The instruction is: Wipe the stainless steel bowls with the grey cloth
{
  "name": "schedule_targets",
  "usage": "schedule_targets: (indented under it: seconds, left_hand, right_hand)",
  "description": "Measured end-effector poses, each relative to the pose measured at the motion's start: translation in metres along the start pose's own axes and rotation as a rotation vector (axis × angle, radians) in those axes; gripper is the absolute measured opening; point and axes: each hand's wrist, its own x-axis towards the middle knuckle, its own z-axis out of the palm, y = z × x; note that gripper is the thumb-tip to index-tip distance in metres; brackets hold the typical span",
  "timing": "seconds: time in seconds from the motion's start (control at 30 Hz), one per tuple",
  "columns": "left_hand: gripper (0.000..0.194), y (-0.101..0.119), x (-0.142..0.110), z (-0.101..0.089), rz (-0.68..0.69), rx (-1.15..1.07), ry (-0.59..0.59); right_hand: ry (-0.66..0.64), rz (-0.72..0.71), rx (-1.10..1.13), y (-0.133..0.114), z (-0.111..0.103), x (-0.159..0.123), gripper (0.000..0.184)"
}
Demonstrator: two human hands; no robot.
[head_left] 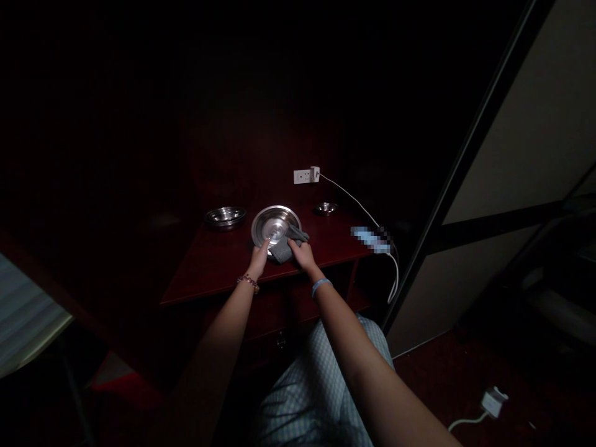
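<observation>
Well, from my distant seat I see both hands close together near the centre of the frame, with only the cloth between them. The left hand (258,259) has its fingertips on the steel plate (275,225), and the right hand (302,254) lies on the gray cloth (283,249), which is bunched over the near edge of the plate. I cannot tell if either hand really grips. The plate sits on a dark red tabletop (209,273). It should be light but stiff and a little slippery, so I would take it by the rim. The cloth looks soft and folds easily; its bunched part gives good hold. Behind, a bowl (225,217) stands to the left, a small dish (325,208) to the right, and a wall socket (302,176) with a white cable (349,200) above them.
</observation>
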Motion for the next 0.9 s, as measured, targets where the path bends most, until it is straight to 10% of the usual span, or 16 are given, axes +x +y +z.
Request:
schedule_targets:
  seconds: [0.9]
  left_hand:
    - [0.036,0.0026,-0.0014,0.0011,-0.017,0.004,-0.003]
  right_hand:
    - [-0.003,0.0,-0.033,0.0022,0.0005,0.001,0.037]
